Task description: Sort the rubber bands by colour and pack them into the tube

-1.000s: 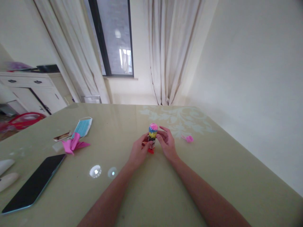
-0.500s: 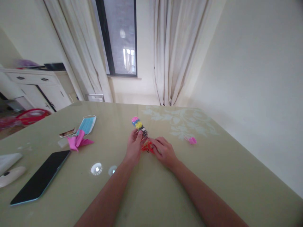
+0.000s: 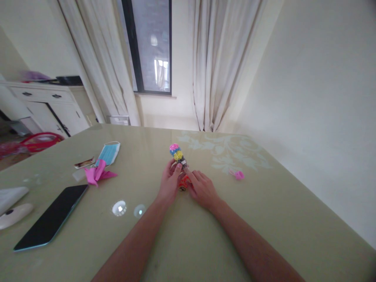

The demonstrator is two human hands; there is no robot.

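My left hand (image 3: pixel 170 184) is closed round a small clear bottle (image 3: pixel 178 155), tilted with its far end up and to the left. Inside it sit layers of small bits that look like rubber bands: pink, blue, yellow, then dark. At the near end, between my hands, lies a red clump (image 3: pixel 184 181); I cannot tell how much of it is inside the bottle. My right hand (image 3: pixel 204 188) is curled against this near end, index finger along the bottle, thumb beside the red bits. A pink cap with a loop (image 3: pixel 239 175) lies off to the right.
On the left of the glossy table (image 3: pixel 264 219) are a pink folded-paper bird (image 3: pixel 98 174), a blue face mask (image 3: pixel 108 153), a black-screened phone (image 3: pixel 51 217) and a white mouse-like object (image 3: pixel 14 216). A wall borders the right side.
The bottle and my left hand have shifted slightly right, closer to my right hand. My right index finger now reaches further onto the bottle, and the red clump looks more compact.
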